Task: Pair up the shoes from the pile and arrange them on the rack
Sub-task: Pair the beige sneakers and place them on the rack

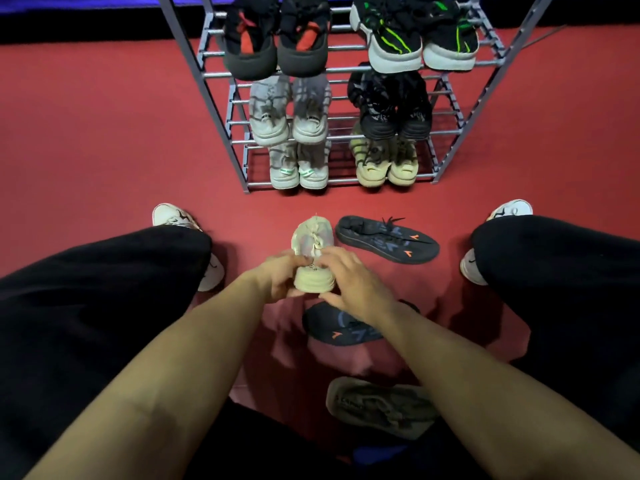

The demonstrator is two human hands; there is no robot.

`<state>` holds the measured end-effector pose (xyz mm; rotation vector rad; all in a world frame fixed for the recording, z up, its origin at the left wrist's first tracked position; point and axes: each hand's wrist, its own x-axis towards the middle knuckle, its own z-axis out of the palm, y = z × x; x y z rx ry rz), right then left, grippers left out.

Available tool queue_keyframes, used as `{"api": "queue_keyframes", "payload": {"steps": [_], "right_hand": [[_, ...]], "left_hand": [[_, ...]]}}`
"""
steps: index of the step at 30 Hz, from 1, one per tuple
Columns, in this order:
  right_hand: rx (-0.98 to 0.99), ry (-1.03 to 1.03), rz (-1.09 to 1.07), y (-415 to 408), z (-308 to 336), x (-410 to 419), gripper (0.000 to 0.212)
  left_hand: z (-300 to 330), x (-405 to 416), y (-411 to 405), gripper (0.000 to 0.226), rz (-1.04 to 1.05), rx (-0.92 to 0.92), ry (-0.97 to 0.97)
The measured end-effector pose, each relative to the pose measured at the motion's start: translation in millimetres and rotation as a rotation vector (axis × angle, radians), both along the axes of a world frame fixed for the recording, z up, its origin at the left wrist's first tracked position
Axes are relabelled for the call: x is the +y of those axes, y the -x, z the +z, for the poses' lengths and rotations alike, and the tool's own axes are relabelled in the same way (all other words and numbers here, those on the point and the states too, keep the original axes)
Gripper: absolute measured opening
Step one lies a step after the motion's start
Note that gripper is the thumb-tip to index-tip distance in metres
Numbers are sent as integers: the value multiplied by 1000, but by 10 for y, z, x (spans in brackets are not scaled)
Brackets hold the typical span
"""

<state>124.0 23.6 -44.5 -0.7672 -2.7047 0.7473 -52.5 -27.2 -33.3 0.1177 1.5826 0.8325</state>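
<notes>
Both hands grasp the beige shoe: left hand (282, 273) and right hand (349, 277) steady its heel upright on the floor (104, 150) before the rack (446, 133), probably for pairing.

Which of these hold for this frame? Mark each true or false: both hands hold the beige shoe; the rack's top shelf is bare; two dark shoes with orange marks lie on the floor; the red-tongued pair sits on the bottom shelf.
1. Both the left hand and the right hand hold the beige shoe. True.
2. The top shelf of the rack is bare. False: two pairs stand there.
3. Two dark shoes with orange marks lie on the floor. True.
4. The red-tongued pair sits on the bottom shelf. False: top shelf.
</notes>
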Motion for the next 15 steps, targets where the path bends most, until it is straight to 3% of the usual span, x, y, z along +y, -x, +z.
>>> {"api": "queue_keyframes", "payload": {"steps": [4,9,12,15], "right_hand": [[-95,290,-255,-131,47,105,38],[-673,574,-42,-271,-294,-97,21],[-1045,405,259,-270,-357,-372,37],[-1132,243,352,-212,-518,-593,44]], "left_hand": [[-45,-84,-51,61,171,3,-55],[-128,-191,-1,73,190,38,-15],[-172,-230,3,74,218,32,0],[-206,-203,-14,75,223,10,-9]]}}
